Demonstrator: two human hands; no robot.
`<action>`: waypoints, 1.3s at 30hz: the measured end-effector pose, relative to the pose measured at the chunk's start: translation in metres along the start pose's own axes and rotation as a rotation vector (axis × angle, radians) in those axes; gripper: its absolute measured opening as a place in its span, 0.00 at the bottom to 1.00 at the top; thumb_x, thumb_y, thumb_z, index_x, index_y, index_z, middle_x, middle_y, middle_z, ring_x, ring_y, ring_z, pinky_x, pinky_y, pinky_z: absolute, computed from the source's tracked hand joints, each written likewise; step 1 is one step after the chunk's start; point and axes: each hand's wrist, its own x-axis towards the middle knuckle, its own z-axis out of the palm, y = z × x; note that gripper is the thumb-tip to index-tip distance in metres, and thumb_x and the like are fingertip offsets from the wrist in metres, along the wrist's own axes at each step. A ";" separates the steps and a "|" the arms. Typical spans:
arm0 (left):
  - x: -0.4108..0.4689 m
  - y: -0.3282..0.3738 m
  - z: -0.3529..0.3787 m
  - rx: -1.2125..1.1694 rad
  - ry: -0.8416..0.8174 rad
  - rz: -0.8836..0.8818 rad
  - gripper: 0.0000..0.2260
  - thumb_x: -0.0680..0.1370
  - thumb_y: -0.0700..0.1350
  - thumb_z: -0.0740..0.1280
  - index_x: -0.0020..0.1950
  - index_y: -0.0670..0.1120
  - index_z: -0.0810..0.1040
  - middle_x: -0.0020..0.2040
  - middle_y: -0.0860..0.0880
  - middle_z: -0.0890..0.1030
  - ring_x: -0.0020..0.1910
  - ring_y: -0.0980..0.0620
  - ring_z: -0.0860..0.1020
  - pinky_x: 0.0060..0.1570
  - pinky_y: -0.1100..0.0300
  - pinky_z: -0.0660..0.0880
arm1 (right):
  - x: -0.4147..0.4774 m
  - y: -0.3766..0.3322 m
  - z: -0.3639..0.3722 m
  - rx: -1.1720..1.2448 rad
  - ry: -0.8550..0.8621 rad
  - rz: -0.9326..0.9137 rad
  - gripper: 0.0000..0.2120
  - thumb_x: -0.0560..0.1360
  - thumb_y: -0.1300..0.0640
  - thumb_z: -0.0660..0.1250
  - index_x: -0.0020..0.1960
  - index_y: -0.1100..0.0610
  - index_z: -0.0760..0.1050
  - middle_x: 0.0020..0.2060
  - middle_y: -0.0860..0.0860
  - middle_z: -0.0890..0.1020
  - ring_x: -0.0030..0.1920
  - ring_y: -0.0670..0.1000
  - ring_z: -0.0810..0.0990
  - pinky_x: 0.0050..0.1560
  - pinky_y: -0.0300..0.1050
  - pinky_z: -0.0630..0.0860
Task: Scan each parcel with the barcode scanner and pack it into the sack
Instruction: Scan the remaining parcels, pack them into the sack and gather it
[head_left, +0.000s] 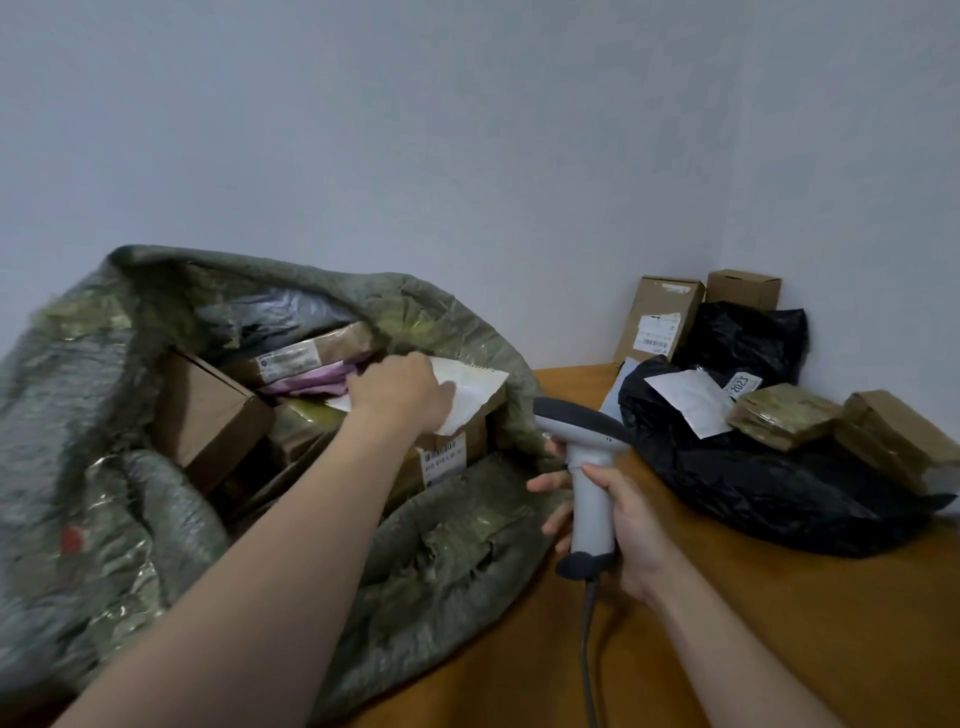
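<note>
The left hand (400, 389) was inside the open green sack (104, 415), its fingers curled on a white parcel (470, 395) lying atop the boxes there. The right hand (623, 525) gripped the barcode scanner (589, 467) above the bench (779, 634).

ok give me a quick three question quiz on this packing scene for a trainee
1. True or false: the right hand grips the grey handheld barcode scanner.
2. Where does the left hand hold the white flat parcel? A in the mouth of the green woven sack B on the floor C against the wall
3. Fill in: the big crumpled plastic bag on the brown wooden table is coloured ____.
Key: 1 true; 2 A; 3 black
</note>
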 end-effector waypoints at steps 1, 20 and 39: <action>-0.001 0.005 0.004 -0.060 -0.107 -0.037 0.37 0.77 0.72 0.61 0.76 0.47 0.70 0.71 0.43 0.77 0.69 0.39 0.74 0.69 0.41 0.70 | 0.000 0.000 0.000 -0.006 0.014 -0.002 0.19 0.84 0.52 0.57 0.70 0.57 0.75 0.55 0.65 0.84 0.33 0.58 0.81 0.30 0.47 0.80; 0.039 0.155 0.070 -0.415 -0.172 0.302 0.29 0.80 0.56 0.70 0.77 0.47 0.67 0.73 0.44 0.74 0.68 0.43 0.75 0.63 0.51 0.75 | 0.011 -0.051 -0.082 -0.230 0.628 -0.225 0.09 0.82 0.58 0.65 0.50 0.61 0.81 0.40 0.55 0.86 0.35 0.52 0.84 0.34 0.45 0.80; 0.084 0.230 0.175 -1.020 -0.483 -0.085 0.10 0.79 0.44 0.73 0.55 0.39 0.81 0.48 0.43 0.82 0.41 0.49 0.77 0.44 0.54 0.71 | 0.012 -0.021 -0.131 -0.224 0.608 -0.319 0.16 0.75 0.47 0.66 0.52 0.57 0.85 0.50 0.52 0.86 0.52 0.50 0.84 0.53 0.42 0.78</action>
